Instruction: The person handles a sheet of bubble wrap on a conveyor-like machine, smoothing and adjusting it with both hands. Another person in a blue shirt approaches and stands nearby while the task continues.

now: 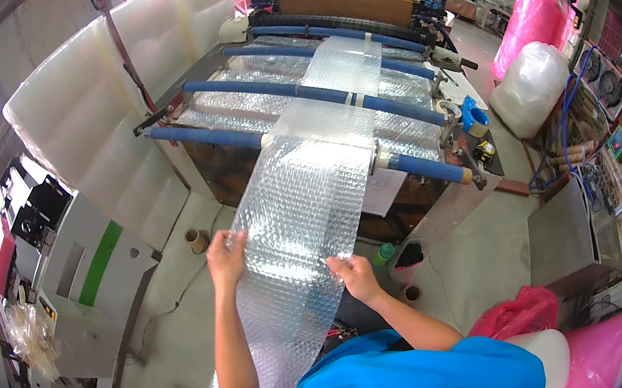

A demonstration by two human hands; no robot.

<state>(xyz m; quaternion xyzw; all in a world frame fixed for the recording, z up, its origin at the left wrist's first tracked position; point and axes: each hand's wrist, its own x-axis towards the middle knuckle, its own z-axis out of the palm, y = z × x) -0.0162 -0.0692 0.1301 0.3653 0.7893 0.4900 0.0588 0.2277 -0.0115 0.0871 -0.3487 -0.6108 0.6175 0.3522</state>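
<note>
Lengthwise, the bubble-wrap strip (303, 195) runs away over blue rollers (313, 93), both hands' grips (227, 257) (353, 275) pinching its edges.

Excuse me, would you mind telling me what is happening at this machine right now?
A person in a blue shirt holds a long strip of clear bubble wrap by its two edges, the left hand on the left edge and the right hand on the right. The strip runs down toward them over the blue rollers of a machine. Pink rolls and a white bag stand behind.
</note>
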